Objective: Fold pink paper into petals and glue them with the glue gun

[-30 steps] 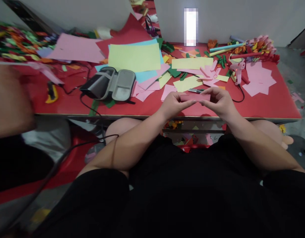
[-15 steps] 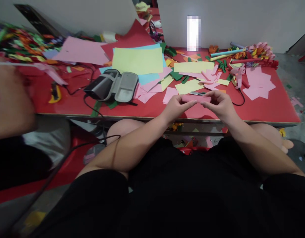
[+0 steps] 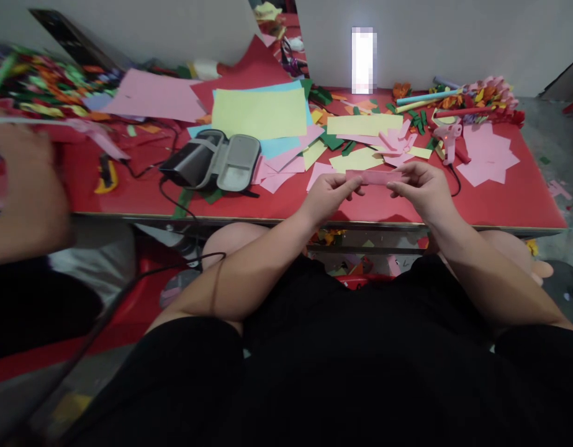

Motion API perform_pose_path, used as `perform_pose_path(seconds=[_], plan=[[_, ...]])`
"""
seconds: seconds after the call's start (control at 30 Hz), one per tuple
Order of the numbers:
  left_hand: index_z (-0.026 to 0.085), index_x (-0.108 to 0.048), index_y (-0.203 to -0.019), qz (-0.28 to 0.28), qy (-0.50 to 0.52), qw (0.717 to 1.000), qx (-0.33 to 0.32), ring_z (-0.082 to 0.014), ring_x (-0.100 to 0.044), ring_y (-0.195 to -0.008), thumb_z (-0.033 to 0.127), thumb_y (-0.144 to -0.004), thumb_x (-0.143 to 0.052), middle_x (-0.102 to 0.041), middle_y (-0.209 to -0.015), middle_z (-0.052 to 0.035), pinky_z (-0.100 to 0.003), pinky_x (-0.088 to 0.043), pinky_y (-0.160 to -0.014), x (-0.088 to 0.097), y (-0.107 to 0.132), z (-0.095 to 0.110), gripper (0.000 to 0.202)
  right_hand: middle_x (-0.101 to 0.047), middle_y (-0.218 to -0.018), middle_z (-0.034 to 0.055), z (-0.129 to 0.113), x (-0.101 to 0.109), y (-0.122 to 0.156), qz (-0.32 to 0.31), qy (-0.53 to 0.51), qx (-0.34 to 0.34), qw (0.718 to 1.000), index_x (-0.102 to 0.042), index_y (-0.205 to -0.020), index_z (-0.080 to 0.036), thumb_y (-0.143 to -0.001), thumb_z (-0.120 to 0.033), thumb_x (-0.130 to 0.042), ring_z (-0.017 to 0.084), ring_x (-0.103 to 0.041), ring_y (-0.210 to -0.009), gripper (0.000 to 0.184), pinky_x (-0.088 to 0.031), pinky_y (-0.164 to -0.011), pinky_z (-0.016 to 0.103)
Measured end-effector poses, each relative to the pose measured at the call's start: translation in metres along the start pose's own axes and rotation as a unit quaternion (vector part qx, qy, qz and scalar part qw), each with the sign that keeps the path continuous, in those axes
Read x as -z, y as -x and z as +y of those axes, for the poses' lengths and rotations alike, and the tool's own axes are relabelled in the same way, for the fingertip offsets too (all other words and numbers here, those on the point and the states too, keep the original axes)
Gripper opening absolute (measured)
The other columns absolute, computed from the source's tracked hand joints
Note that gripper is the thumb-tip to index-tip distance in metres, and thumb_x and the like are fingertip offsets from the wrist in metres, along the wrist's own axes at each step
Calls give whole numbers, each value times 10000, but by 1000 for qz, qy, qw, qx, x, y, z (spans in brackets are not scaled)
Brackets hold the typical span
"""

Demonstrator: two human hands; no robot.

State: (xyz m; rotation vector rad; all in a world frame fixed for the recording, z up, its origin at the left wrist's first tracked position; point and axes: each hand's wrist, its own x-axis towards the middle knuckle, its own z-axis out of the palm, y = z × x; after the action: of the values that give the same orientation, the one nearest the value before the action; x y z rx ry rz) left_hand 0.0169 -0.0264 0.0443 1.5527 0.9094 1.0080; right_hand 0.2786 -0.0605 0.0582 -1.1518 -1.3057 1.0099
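Head view, the only one I have: my left hand (image 3: pixel 328 195) and right hand (image 3: pixel 419 189) are both up over the near edge of the red table (image 3: pixel 500 198), each pinched closed on one end of a pink paper strip (image 3: pixel 374 177), thumb on top, fingers under. The strip hangs level between the hands, just above the tabletop and not resting on it, roughly centre-right of the frame. It reads as flat or folded lengthwise. I cannot tell which, and I see no curl or roll in it. Progress, as I judge it: the strip is cut and in hand, nothing is glued or attached to it, and its shaping looks barely begun. Just beyond the hands lie loose pink and yellow offcuts (image 3: pixel 356 160). The pink glue gun (image 3: pixel 447 138) stands beyond the right hand, untouched, with cut pink squares (image 3: pixel 488 152) beside it. Finished-looking paper flowers (image 3: pixel 486 93) and rolled paper tubes (image 3: pixel 428 96) sit at the far right edge. Left of centre is an open grey case (image 3: pixel 216 162) with a black cable (image 3: pixel 174 205) running off the table, and a big yellow sheet (image 3: pixel 259 113) lies behind it. A yellow utility knife (image 3: pixel 104 177) lies far left. Another person's hand (image 3: pixel 20 192) shows blurred at the left edge, well apart from mine.
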Motion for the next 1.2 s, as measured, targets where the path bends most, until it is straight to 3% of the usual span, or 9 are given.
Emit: perform_pose_path(seconds=[0.27,0.4,0.5,0.63,0.77,0.9,1.03,1.2], plan=[[222,-903,-934,9,5,1000,-29,-142,-645,-752,443,-1059,-873,-812,-871,-50,-297,-537,-730,2,-3,-2,255,-802,-870,19,5,1,2,-57,42,33,997,-830,-1047,-273,-824,-651,-1112,197,-743,-785,521,-635,-699,361],[219,-928,-1046,-3,-1,1000,-28,-155,-671,-797,361,-1019,-909,-788,-865,-43,-295,-534,-730,1,-1,0,146,-788,-827,19,5,-6,4,-53,27,28,998,-808,-1021,-266,-856,-734,-1059,211,-769,-776,557,-687,-751,394],[235,-916,-1157,-15,43,999,1,-158,-685,-828,437,-982,-955,-803,-945,-47,-268,-502,-675,-2,1,4,270,-785,-828,22,9,-12,7,-30,48,49,997,-790,-986,-271,-909,-682,-1016,207,-758,-756,475,-686,-756,410],[240,-861,-1118,12,106,989,104,-158,-732,-944,598,-944,-987,-832,-1145,-68,-213,-488,-678,-11,4,2,418,-824,-926,48,17,-20,11,2,122,121,985,-807,-984,-276,-949,-530,-918,217,-759,-793,280,-664,-750,429],[244,-841,-1128,37,145,973,177,-155,-739,-948,677,-917,-1011,-825,-1172,-60,-214,-475,-685,-17,5,-5,511,-836,-1010,51,15,-23,15,-26,184,157,970,-814,-1013,-287,-940,-461,-871,225,-752,-831,197,-681,-784,451],[236,-860,-1103,29,137,982,130,-143,-680,-881,699,-900,-1042,-765,-999,-21,-239,-477,-703,-17,5,-8,537,-842,-1090,60,8,-23,18,-71,162,101,979,-793,-1100,-278,-890,-553,-966,223,-758,-839,386,-664,-758,440],[210,-855,-999,-28,114,992,42,-153,-642,-852,702,-894,-1054,-737,-902,-16,-283,-527,-783,-15,5,-7,541,-817,-982,49,9,-23,17,-89,104,20,990,-765,-1087,-272,-917,-663,-938,209,-720,-775,460,-592,-688,414],[202,-795,-955,-56,84,994,50,-159,-633,-851,629,-936,-1017,-724,-895,-12,-298,-504,-770,-17,4,-14,482,-805,-903,45,13,-21,17,-71,91,-14,993,-779,-1022,-257,-881,-620,-951,197,-692,-724,426,-518,-650,394]])
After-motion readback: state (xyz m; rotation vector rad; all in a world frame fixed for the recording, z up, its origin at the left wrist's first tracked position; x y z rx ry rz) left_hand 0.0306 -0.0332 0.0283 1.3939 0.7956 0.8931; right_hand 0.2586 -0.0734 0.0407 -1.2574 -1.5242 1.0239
